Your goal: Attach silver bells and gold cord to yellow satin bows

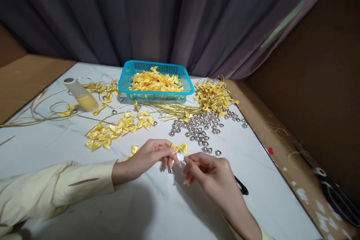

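A small yellow satin ribbon bow (pixel 180 148) is held above the white table, pinched in my left hand (pixel 153 154) by its left side. Close on the right, my right hand (pixel 207 171) is closed with thumb and forefinger on a thin cord (pixel 182 153) at the bow's underside. Beneath my left fingers lies a silver heart-shaped bead (pixel 170 170), partly in shadow. Another yellow bow (pixel 135 149) rests just behind my left wrist. The black handle of a tool (pixel 241 186) shows from behind my right hand.
A blue basket (pixel 128 78) of yellow bows stands at the back. Silver beads (pixel 197 131), gold cords (pixel 180 109) and a pile of corded bows (pixel 215 95) lie right of centre. Loose bows (pixel 120 127) and a bottle (pixel 84 97) are left. Scissors (pixel 334 195) lie far right.
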A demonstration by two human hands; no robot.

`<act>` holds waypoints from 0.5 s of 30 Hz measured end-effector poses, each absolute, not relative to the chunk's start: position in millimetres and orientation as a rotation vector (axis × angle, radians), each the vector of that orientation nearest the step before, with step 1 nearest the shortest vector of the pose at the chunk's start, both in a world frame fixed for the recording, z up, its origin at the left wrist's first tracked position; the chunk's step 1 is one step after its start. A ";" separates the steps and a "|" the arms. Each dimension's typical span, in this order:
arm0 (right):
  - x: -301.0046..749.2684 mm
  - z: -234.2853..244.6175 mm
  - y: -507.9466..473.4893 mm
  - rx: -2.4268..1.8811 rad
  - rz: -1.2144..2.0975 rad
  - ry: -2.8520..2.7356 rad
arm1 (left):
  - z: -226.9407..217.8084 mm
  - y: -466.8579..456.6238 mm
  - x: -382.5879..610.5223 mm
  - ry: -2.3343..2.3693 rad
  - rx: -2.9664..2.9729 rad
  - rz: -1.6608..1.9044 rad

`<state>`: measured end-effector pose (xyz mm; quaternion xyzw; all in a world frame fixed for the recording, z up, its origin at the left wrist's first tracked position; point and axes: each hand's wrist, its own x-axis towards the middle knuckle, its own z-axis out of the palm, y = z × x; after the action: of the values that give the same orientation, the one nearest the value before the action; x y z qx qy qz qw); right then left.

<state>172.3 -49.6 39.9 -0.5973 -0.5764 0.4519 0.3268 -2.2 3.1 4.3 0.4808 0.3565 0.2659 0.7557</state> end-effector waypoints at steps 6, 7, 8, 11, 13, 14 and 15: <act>171.5 40.3 -48.5 -1.582 1.175 -1.522 | 4.0 4.3 -2.4 0.751 1.039 0.568; 171.5 40.5 -48.5 -1.583 1.169 -1.529 | 4.9 4.2 -2.3 0.752 1.038 0.563; 171.4 40.6 -48.5 -1.582 1.163 -1.536 | 5.9 3.9 -2.1 0.753 1.036 0.558; 171.4 40.8 -48.9 -1.573 1.146 -1.567 | 8.8 3.7 -1.5 0.764 1.033 0.542; 171.3 41.0 -49.3 -1.570 1.142 -1.584 | 9.8 4.0 -0.9 0.769 1.035 0.537; 171.3 41.2 -49.4 -1.571 1.141 -1.587 | 10.0 4.3 -0.7 0.770 1.037 0.535; 171.3 41.5 -49.5 -1.574 1.142 -1.591 | 10.0 4.7 -0.5 0.769 1.042 0.534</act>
<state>171.3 -49.5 41.5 -0.5957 -0.6023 0.4322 0.3092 -0.5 4.7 10.0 0.4792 0.3540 0.2455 0.7646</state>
